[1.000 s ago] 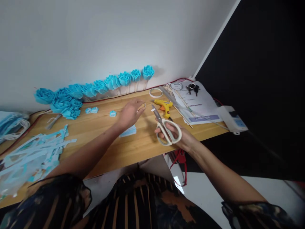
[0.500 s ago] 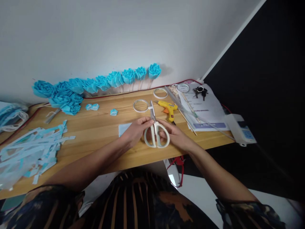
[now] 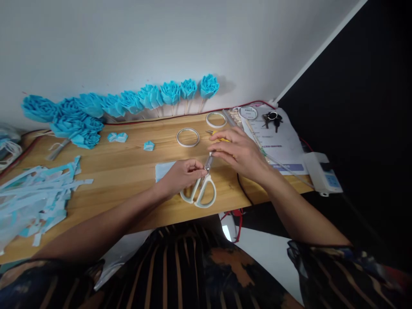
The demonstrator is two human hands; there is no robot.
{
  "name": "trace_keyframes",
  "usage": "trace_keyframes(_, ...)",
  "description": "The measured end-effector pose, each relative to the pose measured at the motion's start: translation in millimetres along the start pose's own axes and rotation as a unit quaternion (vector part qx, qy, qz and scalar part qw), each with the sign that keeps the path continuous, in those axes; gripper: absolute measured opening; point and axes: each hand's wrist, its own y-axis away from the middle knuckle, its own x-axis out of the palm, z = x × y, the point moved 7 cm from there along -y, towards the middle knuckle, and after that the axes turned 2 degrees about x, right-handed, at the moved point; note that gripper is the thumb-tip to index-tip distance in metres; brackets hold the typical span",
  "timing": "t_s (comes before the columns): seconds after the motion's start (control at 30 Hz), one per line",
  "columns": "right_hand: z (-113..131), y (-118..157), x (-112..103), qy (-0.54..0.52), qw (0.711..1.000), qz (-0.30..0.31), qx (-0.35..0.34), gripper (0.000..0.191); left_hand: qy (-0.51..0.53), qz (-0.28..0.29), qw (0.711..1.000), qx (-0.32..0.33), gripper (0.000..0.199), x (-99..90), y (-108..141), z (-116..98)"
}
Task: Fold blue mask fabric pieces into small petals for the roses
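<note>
My left hand [image 3: 183,177] pinches a pair of scissors [image 3: 206,196] near the pivot. The white handles point toward me and the blades lean away. A small white piece, maybe tape, shows at the blade tip [image 3: 211,153]. Just above it, my right hand [image 3: 240,150] has its fingers stretched out and apart, close to or touching that piece; its thumb is hidden. Under these fingers lies the yellow glue gun [image 3: 222,135], mostly covered. A light blue sheet [image 3: 163,170] rests partly beneath my left hand.
Blue crepe-like flowers [image 3: 170,91] on sticks line the wall. Folded blue pieces [image 3: 149,146] and tape rolls [image 3: 187,145] sit on the wooden table [image 3: 128,180]. Blue-white scraps [image 3: 41,193] are heaped left. Papers [image 3: 273,143], keys [image 3: 273,119] and a power strip [image 3: 323,174] are right.
My right hand has come off the scissors' side and moved up over the blade tip and glue gun. The scissors have tilted, handles lower and to the left, still in my left hand.
</note>
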Motion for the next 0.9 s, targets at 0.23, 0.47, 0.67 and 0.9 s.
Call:
trace_keyframes(0.23,2.7,-2.5,-8.7,-0.091,0.996,-0.001,-0.007,0.023,-0.018,-0.031,0.999,-0.034,0.012,-5.0,-5.1,6.5)
trace_keyframes(0.47,-7.9,47.3,-23.7,-0.228,0.914,-0.248,0.226,0.025,0.087,-0.094,0.992,-0.012,0.017,-14.7,-6.3,-1.3)
trace_keyframes(0.67,4.2,77.4,46.9,-0.219,0.906,-0.101,0.349,0.072,0.131,-0.11,0.984,0.037,0.017,-8.6,-4.2,-9.5)
trace_keyframes(0.9,14.0,89.5,39.1,-0.205,0.911,-0.045,0.356,0.077,0.065,-0.022,0.998,0.003,0.031,7.4,28.2,-0.8)
